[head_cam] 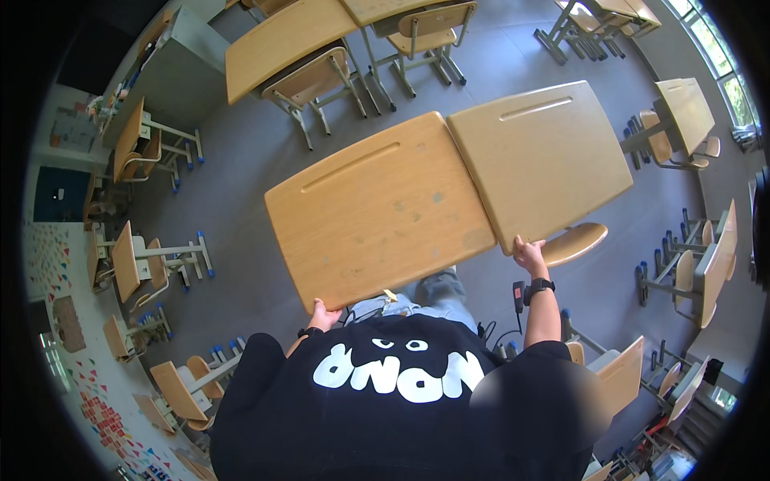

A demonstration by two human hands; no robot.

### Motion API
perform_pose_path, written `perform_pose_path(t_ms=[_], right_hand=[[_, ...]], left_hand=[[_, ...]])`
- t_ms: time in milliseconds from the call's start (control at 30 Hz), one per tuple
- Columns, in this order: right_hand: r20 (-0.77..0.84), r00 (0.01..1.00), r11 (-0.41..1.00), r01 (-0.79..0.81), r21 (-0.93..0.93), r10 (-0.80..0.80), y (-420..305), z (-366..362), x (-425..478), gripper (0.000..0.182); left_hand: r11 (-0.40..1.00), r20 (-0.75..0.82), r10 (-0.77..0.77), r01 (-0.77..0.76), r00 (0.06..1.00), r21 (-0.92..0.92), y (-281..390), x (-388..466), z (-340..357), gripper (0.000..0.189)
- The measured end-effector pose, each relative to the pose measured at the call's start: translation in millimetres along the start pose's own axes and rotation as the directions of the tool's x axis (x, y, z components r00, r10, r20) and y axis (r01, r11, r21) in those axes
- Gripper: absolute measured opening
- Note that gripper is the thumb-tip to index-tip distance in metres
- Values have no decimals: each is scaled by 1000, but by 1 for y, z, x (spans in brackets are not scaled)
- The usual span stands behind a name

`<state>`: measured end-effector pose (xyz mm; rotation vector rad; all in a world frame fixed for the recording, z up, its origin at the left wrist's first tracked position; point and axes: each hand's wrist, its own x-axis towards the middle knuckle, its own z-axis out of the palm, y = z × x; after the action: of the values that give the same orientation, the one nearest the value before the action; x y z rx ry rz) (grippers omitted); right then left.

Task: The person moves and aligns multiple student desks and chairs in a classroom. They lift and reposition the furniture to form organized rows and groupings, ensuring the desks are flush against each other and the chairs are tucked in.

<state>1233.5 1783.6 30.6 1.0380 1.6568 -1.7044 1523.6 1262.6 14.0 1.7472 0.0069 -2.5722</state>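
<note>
Before me two wooden-topped school desks stand side by side, their short edges nearly touching. My left hand (323, 315) grips the near left corner of the left desk's top (373, 210), thumb above and the other fingers hidden below. This top has a pencil groove and several grey-green stains. At the near left corner of the right desk's top (541, 156), my right hand (529, 254) holds the edge, its fingers partly hidden. A wooden chair back (576, 243) shows just right of that hand. I wear a dark band on each wrist.
Two joined desks (289, 45) with chairs (310, 81) stand beyond. More desks line the left side (125, 261) and the right side (719, 264), their metal feet reaching into the grey floor (228, 240). A cable with a small black device (518, 297) hangs by my right wrist.
</note>
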Motion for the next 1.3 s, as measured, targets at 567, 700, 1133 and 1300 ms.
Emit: perform_pose_path(t_ms=[567,700,1133,1300], right_hand=[[183,983,856,116,-503,-25,18,-14,50,62],[128,987,876,149,-458,-101,17,-1,45,66],[61,998,989,38,-144,-29,-21,27,-17,106],[41,998,959,-38,-281,52,-12,13,-14,107]], left_hand=[[982,-96,-38,55,995,178,9,20,-12,51],[982,-271,-20,70,962,177,11,24,0,51],[952,-644,234,-37,728,304,-5,-1,55,47],[937,-636,280,-61,719,343,-7,3,49,59]])
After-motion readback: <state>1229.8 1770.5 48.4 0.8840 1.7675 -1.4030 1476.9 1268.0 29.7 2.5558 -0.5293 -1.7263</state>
